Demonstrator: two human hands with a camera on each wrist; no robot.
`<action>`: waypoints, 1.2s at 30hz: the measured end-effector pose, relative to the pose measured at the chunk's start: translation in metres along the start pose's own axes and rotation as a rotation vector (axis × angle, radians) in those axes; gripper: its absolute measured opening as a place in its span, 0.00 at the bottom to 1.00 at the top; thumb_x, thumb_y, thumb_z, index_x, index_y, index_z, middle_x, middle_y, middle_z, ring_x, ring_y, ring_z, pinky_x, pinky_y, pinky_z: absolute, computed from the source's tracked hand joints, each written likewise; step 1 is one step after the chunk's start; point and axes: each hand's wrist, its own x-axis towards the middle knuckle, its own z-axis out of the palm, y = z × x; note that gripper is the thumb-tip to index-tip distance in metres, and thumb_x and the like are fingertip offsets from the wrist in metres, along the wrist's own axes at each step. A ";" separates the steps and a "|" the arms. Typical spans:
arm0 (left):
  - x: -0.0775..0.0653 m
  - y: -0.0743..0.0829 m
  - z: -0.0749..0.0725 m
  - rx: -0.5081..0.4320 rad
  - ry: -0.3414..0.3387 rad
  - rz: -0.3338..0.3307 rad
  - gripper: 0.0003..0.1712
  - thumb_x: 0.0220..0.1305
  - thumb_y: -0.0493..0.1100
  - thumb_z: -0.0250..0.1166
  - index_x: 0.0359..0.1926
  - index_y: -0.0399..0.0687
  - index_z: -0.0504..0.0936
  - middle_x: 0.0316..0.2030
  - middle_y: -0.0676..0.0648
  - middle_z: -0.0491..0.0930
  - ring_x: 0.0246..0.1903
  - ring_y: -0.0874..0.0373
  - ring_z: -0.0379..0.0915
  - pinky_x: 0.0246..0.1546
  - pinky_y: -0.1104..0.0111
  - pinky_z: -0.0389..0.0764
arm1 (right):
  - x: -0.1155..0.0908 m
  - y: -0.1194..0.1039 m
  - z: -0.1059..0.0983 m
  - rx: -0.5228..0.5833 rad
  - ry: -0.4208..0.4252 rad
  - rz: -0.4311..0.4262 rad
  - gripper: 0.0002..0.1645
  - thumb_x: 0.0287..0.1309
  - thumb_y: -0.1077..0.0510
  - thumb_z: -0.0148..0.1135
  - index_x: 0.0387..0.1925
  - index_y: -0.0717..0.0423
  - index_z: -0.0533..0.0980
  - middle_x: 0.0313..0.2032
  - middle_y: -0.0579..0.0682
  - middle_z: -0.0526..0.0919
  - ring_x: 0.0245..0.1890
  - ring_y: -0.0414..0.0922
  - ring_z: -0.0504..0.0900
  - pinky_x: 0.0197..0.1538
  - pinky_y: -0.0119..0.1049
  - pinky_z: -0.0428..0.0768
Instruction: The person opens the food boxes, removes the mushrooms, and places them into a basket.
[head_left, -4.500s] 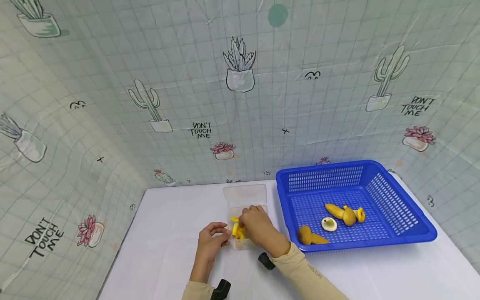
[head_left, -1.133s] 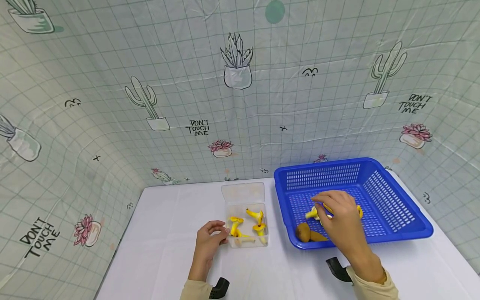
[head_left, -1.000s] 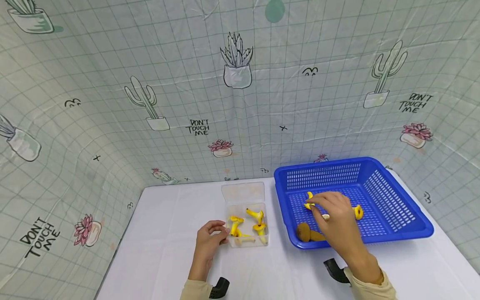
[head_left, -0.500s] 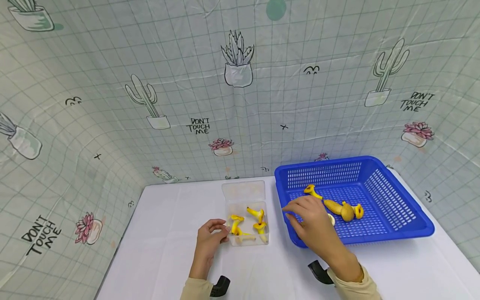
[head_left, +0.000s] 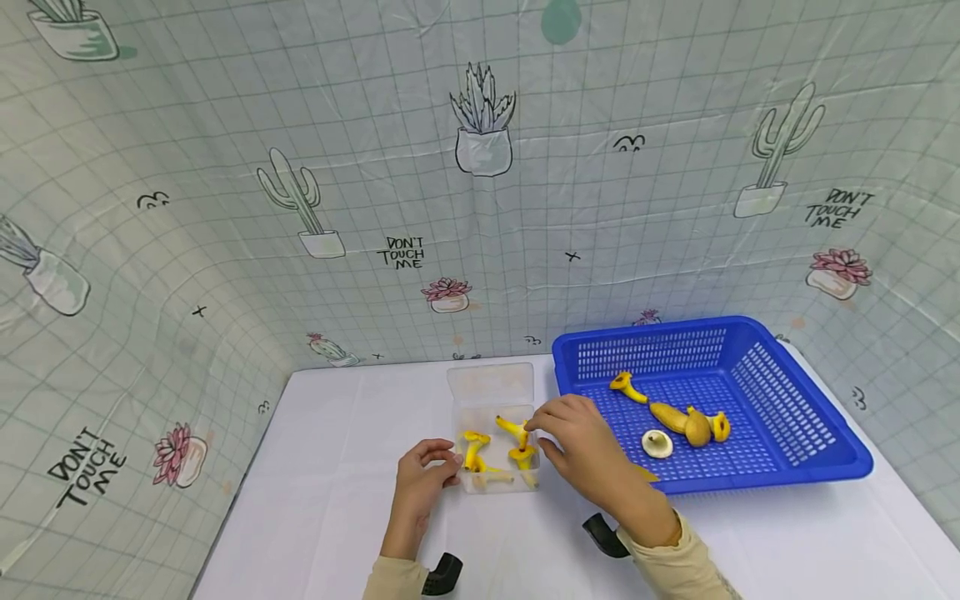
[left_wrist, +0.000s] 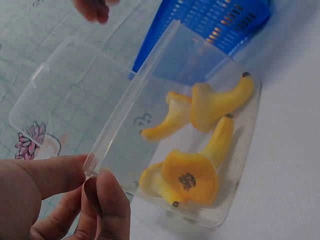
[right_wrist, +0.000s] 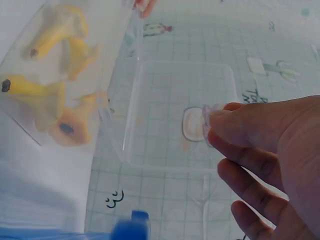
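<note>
A clear plastic box (head_left: pixel 460 490) with its lid (head_left: pixel 491 383) swung back holds several yellow trumpet-shaped mushrooms (head_left: pixel 476 448). My left hand (head_left: pixel 422 483) pinches the box's left side; the left wrist view shows the thumb and a finger at the rim corner (left_wrist: pixel 90 172). Over the box's right edge is my right hand (head_left: pixel 581 450), fingers loosely bent and nothing between them. Its fingertips overlap a mushroom (head_left: pixel 513 429) in the head view. In the blue basket (head_left: pixel 795 479), a similar yellow mushroom (head_left: pixel 628 387) lies at the back left.
Also in the basket are a long brownish mushroom (head_left: pixel 667 417), a round-capped one (head_left: pixel 697 429), a yellow one (head_left: pixel 720 427) and a pale cap (head_left: pixel 657 444). My right hand partly hides another near the front. A printed cloth wall (head_left: pixel 360 208) stands behind the white table (head_left: pixel 330 467).
My right hand has set a yellow mushroom down in the basket's back left and let go. It has since moved left to the box. My left hand has stayed at the box.
</note>
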 end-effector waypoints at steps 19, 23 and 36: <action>-0.001 0.001 0.000 0.005 -0.001 0.001 0.18 0.65 0.28 0.71 0.53 0.25 0.79 0.34 0.46 0.80 0.27 0.59 0.77 0.29 0.73 0.85 | 0.014 -0.002 0.035 -0.042 -0.147 0.062 0.16 0.49 0.75 0.77 0.37 0.55 0.88 0.38 0.48 0.88 0.43 0.49 0.81 0.57 0.50 0.80; -0.001 0.001 0.000 0.003 0.002 0.003 0.17 0.65 0.28 0.71 0.53 0.25 0.79 0.34 0.46 0.80 0.27 0.59 0.77 0.29 0.73 0.85 | 0.016 -0.004 0.043 -0.041 -0.142 0.045 0.16 0.48 0.73 0.79 0.37 0.54 0.88 0.38 0.47 0.88 0.43 0.49 0.81 0.58 0.51 0.80; 0.000 -0.001 0.000 -0.023 -0.009 0.016 0.18 0.65 0.27 0.71 0.53 0.24 0.78 0.33 0.46 0.80 0.27 0.59 0.76 0.28 0.74 0.85 | 0.026 -0.013 0.065 -0.009 -0.164 0.025 0.15 0.50 0.69 0.81 0.40 0.54 0.88 0.39 0.48 0.88 0.44 0.50 0.82 0.57 0.49 0.80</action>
